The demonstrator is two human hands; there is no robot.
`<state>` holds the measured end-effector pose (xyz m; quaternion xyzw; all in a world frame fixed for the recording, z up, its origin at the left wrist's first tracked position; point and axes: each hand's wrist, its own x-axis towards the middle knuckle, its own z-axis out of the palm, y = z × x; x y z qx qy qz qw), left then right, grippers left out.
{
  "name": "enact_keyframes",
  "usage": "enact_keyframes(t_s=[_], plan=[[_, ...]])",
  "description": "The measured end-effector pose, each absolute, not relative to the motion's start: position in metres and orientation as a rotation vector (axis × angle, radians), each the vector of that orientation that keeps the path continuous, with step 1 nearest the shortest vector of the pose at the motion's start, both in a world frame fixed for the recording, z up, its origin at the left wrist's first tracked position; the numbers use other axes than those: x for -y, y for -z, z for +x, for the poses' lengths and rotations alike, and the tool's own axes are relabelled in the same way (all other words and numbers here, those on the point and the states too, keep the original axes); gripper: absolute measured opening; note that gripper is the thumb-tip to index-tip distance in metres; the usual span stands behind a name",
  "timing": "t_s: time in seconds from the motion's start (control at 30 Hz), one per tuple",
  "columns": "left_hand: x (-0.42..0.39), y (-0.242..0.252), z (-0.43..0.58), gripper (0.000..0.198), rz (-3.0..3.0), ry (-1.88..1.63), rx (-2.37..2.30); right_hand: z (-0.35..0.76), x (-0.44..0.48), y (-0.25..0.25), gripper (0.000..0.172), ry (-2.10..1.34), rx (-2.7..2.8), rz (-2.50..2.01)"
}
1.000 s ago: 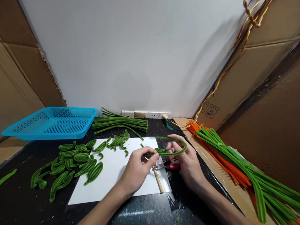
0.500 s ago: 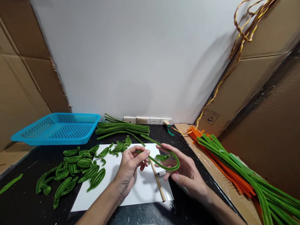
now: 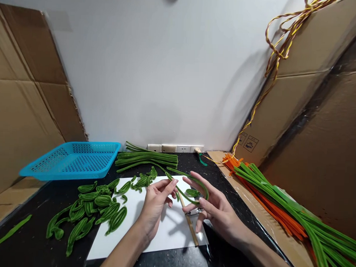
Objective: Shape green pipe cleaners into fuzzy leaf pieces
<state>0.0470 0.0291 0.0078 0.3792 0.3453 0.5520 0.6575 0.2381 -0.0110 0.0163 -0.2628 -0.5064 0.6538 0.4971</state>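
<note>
My left hand (image 3: 156,208) pinches a green pipe cleaner (image 3: 207,189) between thumb and fingertips above a white sheet of paper (image 3: 121,244). The pipe cleaner curves to the right in a U-shaped bend, its free end pointing back left. At the bend, my right hand (image 3: 220,213) has its thumb against it, with the fingers loosely spread around the curve. Below the hands, a thin wooden stick (image 3: 192,229) lies on the paper beside a shiny metal thing (image 3: 195,212), partly covered by my right fingers. A small green leaf shape (image 3: 192,193) is behind them.
Coiled green leaf shapes (image 3: 102,201) are heaped left, partly on the paper. A blue basket (image 3: 74,176) stands behind them. Green pipe cleaners (image 3: 148,159) lie by the wall sockets (image 3: 169,148). Green stems (image 3: 283,203) and orange ones (image 3: 276,213) rest on cardboard at right.
The pipe cleaner's bend has moved slightly left and become narrower. My right thumb has come up to the bend, and the right fingers have shifted. The camera view has tilted up slightly.
</note>
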Motion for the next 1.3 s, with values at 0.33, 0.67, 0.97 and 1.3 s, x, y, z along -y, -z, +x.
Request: enact_keyframes(t_s=[0.33, 0.67, 0.97, 1.3], plan=[[-0.032, -0.009, 0.045, 0.049, 0.773, -1.303, -0.773, 0.236, 0.008, -0.018, 0.063, -1.671, 0.943, -0.474], [-0.03, -0.011, 0.046, 0.049, 0.765, -1.278, -0.743, 0.243, 0.005, -0.022, 0.04, -1.715, 0.734, -0.551], [-0.031, -0.007, 0.048, 0.046, 0.951, -1.212, -0.75, 0.24, 0.008, -0.019, 0.04, -1.694, 0.765, -0.605], [-0.03, -0.009, 0.043, 0.041, 0.852, -1.258, -0.753, 0.242, 0.008, -0.023, 0.041, -1.662, 0.754, -0.568]])
